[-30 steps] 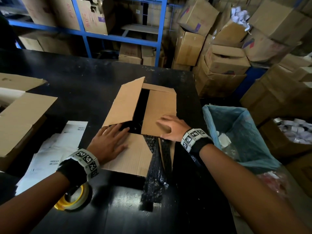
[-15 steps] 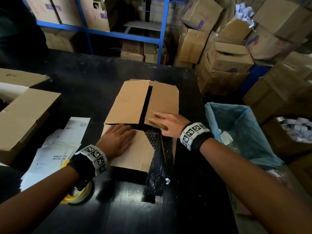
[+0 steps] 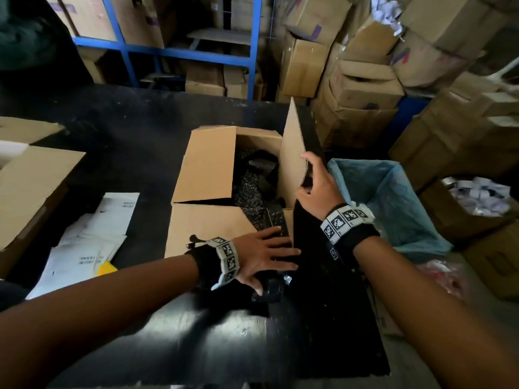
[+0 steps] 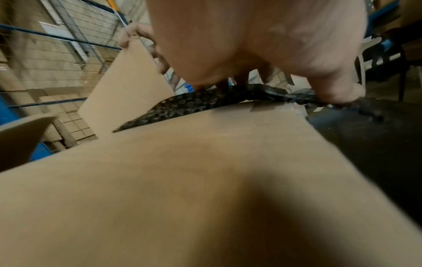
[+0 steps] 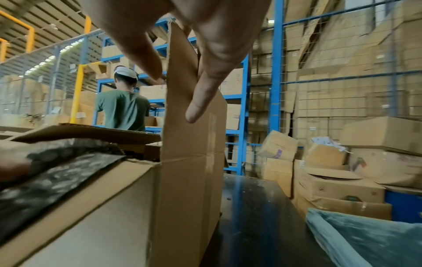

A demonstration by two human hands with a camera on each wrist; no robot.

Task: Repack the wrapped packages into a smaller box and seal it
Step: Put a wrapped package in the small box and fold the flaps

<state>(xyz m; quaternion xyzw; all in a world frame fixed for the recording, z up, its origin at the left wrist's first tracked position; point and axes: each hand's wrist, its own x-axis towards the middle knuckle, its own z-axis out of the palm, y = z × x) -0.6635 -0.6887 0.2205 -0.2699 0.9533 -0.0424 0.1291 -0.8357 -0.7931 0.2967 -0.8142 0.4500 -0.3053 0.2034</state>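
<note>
With the right grip (image 3: 314, 186) we pinch the box's (image 3: 207, 164) upright right flap (image 3: 292, 153). The left grip (image 3: 264, 256) presses, fingers straight, on the black wrapped package (image 3: 269, 286), which is draped over the box's near edge on the table (image 3: 140, 130).

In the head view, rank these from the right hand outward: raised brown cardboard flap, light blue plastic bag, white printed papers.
1. Raised brown cardboard flap: pinched by the right hand itself.
2. Light blue plastic bag: just to the hand's right.
3. White printed papers: far left.
</note>
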